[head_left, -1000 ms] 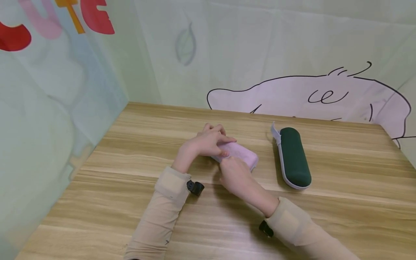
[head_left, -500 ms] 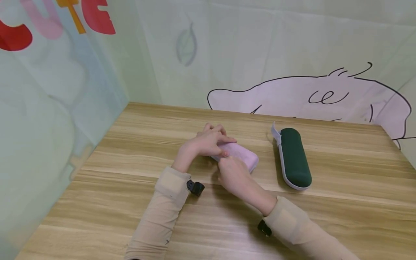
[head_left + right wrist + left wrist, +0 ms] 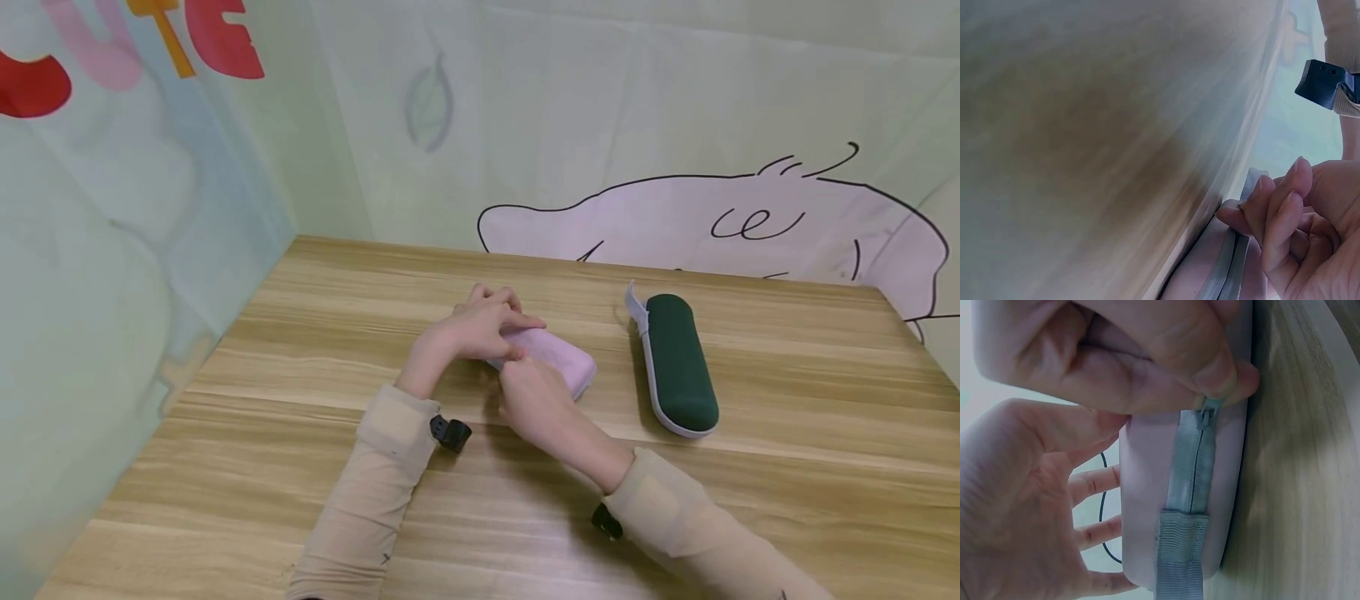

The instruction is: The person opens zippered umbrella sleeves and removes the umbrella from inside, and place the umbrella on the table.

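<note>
A pink zip-up hard case (image 3: pixel 564 357) lies on the table in the head view. My left hand (image 3: pixel 480 327) grips its left part, with the thumb and forefinger lying across it. In the left wrist view, fingers (image 3: pixel 1100 532) of that hand touch the case's side. My right hand (image 3: pixel 538 402) is at the near edge, thumb and curled forefinger pinching the small zipper pull (image 3: pixel 1211 407). Between that pull and a grey fabric tab (image 3: pixel 1180 550), the zipper tape (image 3: pixel 1191 469) shows a thin seam. The right wrist view shows more grey zipper tape (image 3: pixel 1229 269) beyond the right hand.
A dark green hard case (image 3: pixel 681 367) with a pale zipper edge and fabric tab (image 3: pixel 637 308) lies to the right. The wood-grain table (image 3: pixel 247 467) meets a printed cloth backdrop (image 3: pixel 375 125) at the back and left.
My right hand has slid slightly left along the case's near edge, closer to the left hand. The left hand and both cases stay in place.
</note>
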### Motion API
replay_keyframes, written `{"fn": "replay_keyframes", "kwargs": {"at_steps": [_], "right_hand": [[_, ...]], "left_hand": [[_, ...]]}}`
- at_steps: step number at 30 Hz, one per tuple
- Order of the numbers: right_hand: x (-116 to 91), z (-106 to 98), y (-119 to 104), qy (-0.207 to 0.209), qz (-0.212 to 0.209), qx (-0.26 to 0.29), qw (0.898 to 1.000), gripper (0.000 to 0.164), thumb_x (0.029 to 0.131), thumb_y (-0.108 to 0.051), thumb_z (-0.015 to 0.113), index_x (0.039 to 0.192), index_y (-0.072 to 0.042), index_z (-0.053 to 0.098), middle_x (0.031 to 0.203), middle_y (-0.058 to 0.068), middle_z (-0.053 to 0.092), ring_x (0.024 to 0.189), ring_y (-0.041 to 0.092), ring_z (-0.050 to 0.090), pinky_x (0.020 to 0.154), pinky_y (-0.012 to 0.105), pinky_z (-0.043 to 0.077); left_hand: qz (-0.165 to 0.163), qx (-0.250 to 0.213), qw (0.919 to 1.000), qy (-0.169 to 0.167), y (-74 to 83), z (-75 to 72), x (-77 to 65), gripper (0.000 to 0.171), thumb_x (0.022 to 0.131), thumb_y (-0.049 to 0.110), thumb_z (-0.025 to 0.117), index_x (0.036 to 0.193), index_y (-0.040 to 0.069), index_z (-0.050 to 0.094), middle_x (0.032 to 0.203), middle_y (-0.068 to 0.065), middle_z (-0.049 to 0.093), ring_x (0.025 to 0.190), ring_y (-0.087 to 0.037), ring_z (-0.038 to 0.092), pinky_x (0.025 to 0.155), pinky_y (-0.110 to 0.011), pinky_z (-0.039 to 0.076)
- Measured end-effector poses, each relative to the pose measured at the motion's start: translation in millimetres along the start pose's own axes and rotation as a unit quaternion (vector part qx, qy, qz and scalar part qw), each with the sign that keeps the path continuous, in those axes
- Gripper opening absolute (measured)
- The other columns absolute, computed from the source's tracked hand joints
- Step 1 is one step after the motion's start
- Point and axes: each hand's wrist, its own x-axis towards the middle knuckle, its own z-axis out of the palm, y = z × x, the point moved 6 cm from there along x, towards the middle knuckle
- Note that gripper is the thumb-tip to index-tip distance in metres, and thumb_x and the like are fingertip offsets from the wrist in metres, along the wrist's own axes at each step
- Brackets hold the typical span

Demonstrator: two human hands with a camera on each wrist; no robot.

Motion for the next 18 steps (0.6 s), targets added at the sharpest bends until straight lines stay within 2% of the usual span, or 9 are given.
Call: {"fn": "replay_keyframes", "kwargs": {"at_steps": [10,18], "right_hand": [[5.8,0.6,-1.0,-0.004,0.0,-0.001,1.0,0.031,0.073,0.0,0.068,0.054,-0.012,0.047,0.054,-0.003,0.042,0.05,0.011,0.041,0.042,0.023,0.035],[8.8,2.4,-4.2,0.004,-0.006,0.007,1.0,0.028,0.072,0.003,0.064,0.054,-0.011,0.049,0.054,-0.001,0.048,0.05,0.012,0.042,0.041,0.023,0.034]], "left_hand": [[0.0,0.002,1.0,0.007,-0.3,-1.6,1.5,0.047,0.088,0.031,0.065,0.134,0.035,0.056,0.127,-0.002,0.048,0.113,-0.027,0.036,0.089,-0.041,0.04],[-0.003,0.001,1.0,0.006,-1.5,-0.8,0.6,0.048,0.087,0.027,0.064,0.133,0.036,0.056,0.126,-0.001,0.049,0.112,-0.028,0.036,0.088,-0.041,0.039]]}}
